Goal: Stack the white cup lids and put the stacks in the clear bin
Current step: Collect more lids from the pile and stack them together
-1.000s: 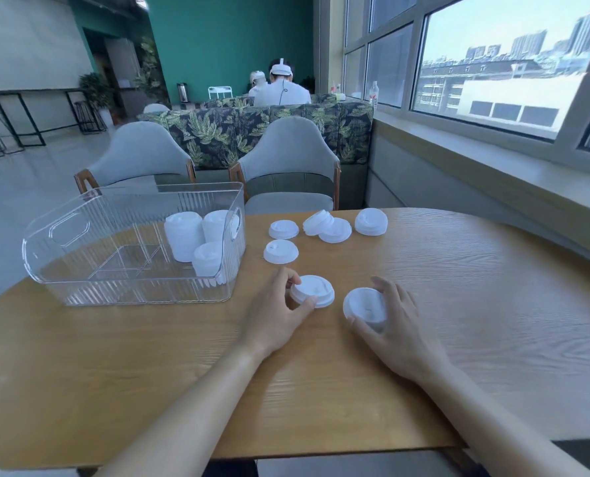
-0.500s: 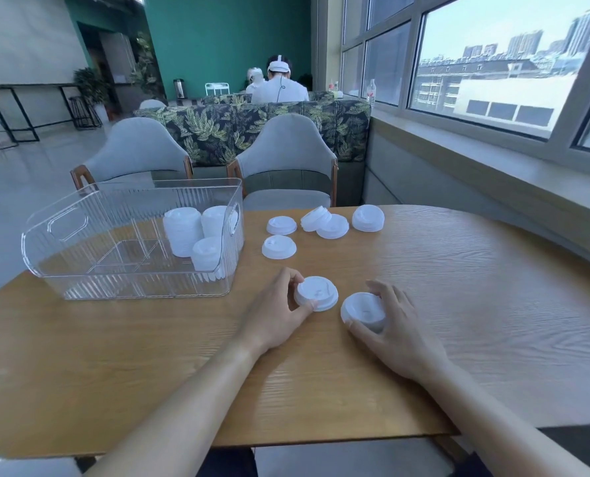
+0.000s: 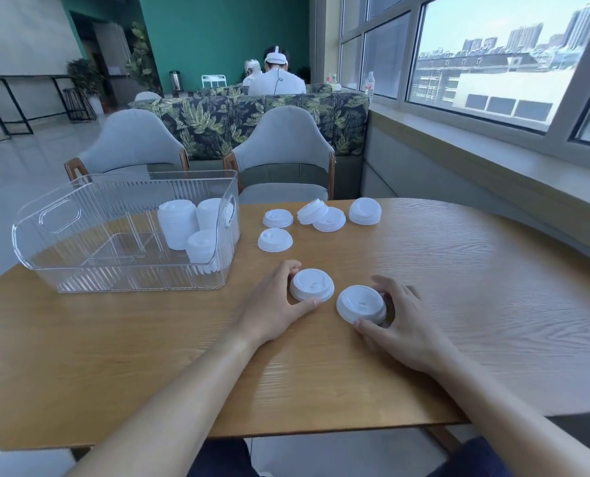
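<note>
1. Both hands have tilted their lids up slightly since a second ago.
2. Tabletop (image 3: 458,304): bin (image 3: 46,263) at left holds three stacks.
3. Left hand (image 3: 273,304) pinches left lid (image 3: 311,284); right hand (image 3: 403,321) grips right lid (image 3: 360,303), just beside it.
4. Lids: white, domed, round.

I see white cup lids (image 3: 311,284) on a light oak-coloured bench (image 3: 458,304) with a fine wood grain. The bin (image 3: 80,263) is clear, its walls ribbed in vertical lines, and the stacks (image 3: 178,223) inside it are white. Two chairs (image 3: 283,156) are pale grey with brown wooden frames. The sofa (image 3: 214,122) behind carries a dark fabric printed with green-yellow palm leaves. The far wall (image 3: 224,32) is teal.
</note>
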Demonstrator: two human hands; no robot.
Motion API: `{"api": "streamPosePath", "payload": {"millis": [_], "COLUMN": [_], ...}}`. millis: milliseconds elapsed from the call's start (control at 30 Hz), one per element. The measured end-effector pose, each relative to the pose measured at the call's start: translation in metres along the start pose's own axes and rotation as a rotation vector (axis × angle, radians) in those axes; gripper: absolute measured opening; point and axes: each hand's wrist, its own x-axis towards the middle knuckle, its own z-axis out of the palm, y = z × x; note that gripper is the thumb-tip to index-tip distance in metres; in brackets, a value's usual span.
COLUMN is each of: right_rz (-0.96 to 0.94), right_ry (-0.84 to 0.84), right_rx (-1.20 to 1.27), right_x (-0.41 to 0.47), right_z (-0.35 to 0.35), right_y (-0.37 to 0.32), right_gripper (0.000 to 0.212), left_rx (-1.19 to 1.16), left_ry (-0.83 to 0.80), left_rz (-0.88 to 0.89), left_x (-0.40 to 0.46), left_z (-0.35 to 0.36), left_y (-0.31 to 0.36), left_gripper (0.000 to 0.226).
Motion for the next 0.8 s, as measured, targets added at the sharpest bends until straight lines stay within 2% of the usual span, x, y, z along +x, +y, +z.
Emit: {"api": "streamPosePath", "payload": {"millis": [133, 233, 567, 800], "right_rz": [0.003, 0.006, 0.011, 0.130], "right_ry": [0.005, -0.012, -0.025, 0.092], "right_rx": [-0.005, -0.014, 0.011, 0.246], "right_x": [-0.001, -0.001, -0.001, 0.000], "right_z": [0.000, 0.000, -0.001, -0.002], "right_y": [-0.002, -0.003, -0.007, -0.002], "right_gripper": [0.076, 0.081, 0.091, 0.054], "left_rx": [0.015, 0.006, -0.173, -0.281], "left_ry": [-0.002, 0.005, 0.042, 0.004], "left_rz": [0.002, 0.007, -0.005, 0.022], "left_x": [0.001, 0.001, 0.001, 0.002], "left_z": [0.000, 0.001, 0.002, 0.018], "left_y": [-0.001, -0.002, 0.000, 0.028], "left_gripper": [0.070, 0.068, 0.072, 0.070]}}
